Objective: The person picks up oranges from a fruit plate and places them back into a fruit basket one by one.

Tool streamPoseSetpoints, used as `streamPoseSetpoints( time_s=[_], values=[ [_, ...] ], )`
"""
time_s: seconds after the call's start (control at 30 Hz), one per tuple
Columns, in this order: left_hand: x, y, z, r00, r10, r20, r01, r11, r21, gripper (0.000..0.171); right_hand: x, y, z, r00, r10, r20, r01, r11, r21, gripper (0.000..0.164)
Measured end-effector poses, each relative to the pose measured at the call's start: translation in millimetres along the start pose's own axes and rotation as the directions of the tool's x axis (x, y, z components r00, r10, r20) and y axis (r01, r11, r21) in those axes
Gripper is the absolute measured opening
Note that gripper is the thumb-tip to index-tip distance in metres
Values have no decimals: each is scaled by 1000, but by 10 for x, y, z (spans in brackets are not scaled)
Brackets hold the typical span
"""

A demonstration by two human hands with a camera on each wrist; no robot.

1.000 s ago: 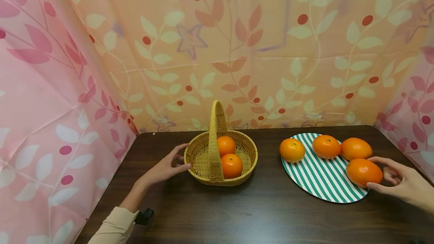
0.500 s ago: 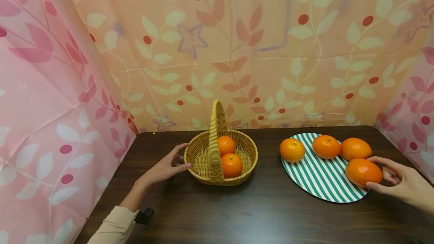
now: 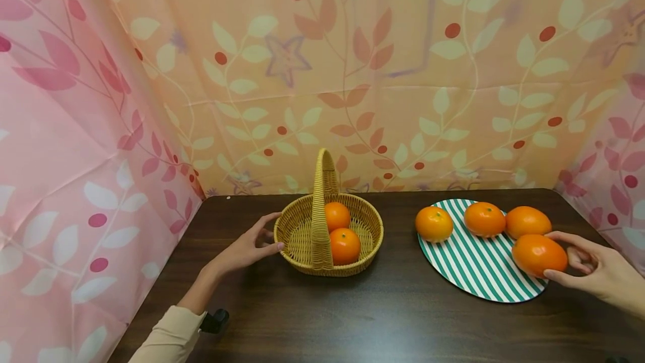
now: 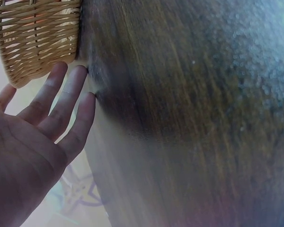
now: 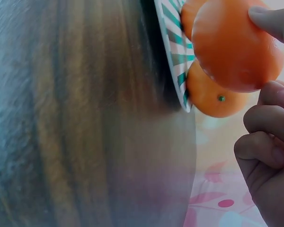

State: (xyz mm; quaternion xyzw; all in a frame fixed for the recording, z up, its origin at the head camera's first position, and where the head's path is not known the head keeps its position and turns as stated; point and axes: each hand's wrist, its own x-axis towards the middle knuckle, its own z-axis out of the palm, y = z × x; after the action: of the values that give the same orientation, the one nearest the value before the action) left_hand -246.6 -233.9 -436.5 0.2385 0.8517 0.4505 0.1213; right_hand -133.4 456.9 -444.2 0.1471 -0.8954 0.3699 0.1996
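Note:
On the left, my left hand (image 3: 248, 248) rests against a yellow wicker basket (image 3: 297, 240), thumb and forefinger at its rim. The left wrist view shows the other fingers (image 4: 68, 97) spread and nearly straight beside the wicker wall (image 4: 38, 40). Inside the basket are two oranges, one behind (image 3: 336, 216) and one in front (image 3: 345, 247). At the far right, my right hand (image 3: 594, 268) pinches an orange (image 3: 539, 255) between thumb and forefinger, over the right edge of a green-and-white striped plate (image 3: 478, 270). Its remaining fingers (image 5: 262, 146) are curled in. Whether this orange touches the plate I cannot tell.
Three more oranges are along the plate's back: one at the left (image 3: 434, 223), one in the middle (image 3: 485, 218) and one at the right (image 3: 528, 222), close behind the held one. The dark wooden table (image 3: 383, 318) ends at a patterned cloth backdrop (image 3: 383, 99).

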Motion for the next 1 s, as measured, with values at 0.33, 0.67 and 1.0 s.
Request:
streamPoseSetpoints(
  time_s=[0.33, 0.67, 1.0],
  values=[
    [21, -14, 2, 1000, -1, 6, 1, 1000, -7, 76, 129, -191, 4, 1000, -6, 12, 6, 1000, -21, 66],
    [6, -27, -12, 1000, -2, 4, 2, 1000, -15, 76, 362, -471, 91, 995, -21, 98, 15, 998, 58, 69],
    [1, -13, 3, 1000, -7, 6, 7, 1000, -11, 76, 620, -718, 255, 981, -124, 148, 107, 987, 116, 71]
  ],
)
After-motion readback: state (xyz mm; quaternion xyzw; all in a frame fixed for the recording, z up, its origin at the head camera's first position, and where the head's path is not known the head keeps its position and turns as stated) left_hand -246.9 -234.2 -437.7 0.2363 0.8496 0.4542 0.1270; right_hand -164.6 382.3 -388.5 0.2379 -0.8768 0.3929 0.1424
